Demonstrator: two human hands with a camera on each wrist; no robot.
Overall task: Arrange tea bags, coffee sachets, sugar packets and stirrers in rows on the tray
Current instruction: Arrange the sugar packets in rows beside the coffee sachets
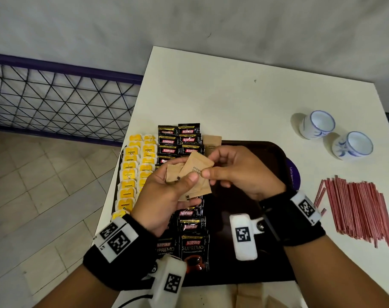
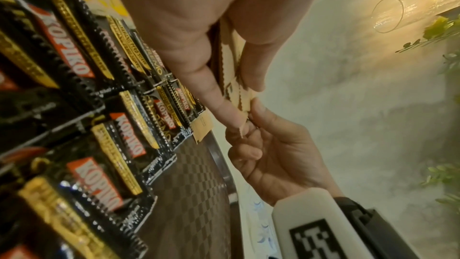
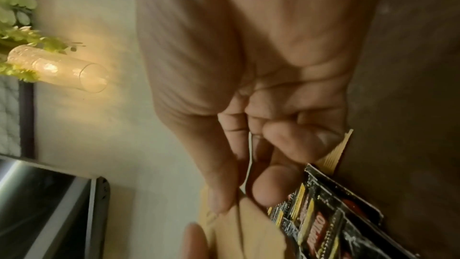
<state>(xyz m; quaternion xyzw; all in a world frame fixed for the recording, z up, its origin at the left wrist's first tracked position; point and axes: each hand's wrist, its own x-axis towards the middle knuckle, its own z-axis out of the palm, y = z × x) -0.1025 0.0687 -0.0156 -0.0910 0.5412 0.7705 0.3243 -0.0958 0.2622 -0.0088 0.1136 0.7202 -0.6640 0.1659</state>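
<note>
My left hand (image 1: 187,185) holds a small stack of brown sugar packets (image 1: 189,172) above the dark tray (image 1: 267,156). My right hand (image 1: 209,166) pinches the far corner of the top packet between thumb and forefinger. In the left wrist view the packets (image 2: 231,60) sit edge-on between thumb and fingers, with the right hand (image 2: 248,117) at their tip. On the tray lie two columns of yellow tea bags (image 1: 135,172), two columns of black coffee sachets (image 1: 180,138) and one sugar packet (image 1: 213,142) at the far edge. Red stirrers (image 1: 355,210) lie heaped on the table to the right.
Two white-and-blue cups (image 1: 335,136) stand at the back right of the white table (image 1: 233,96). More brown packets (image 1: 251,294) lie at the table's near edge. A wire fence (image 1: 56,94) and tiled floor are to the left. The tray's right half is bare.
</note>
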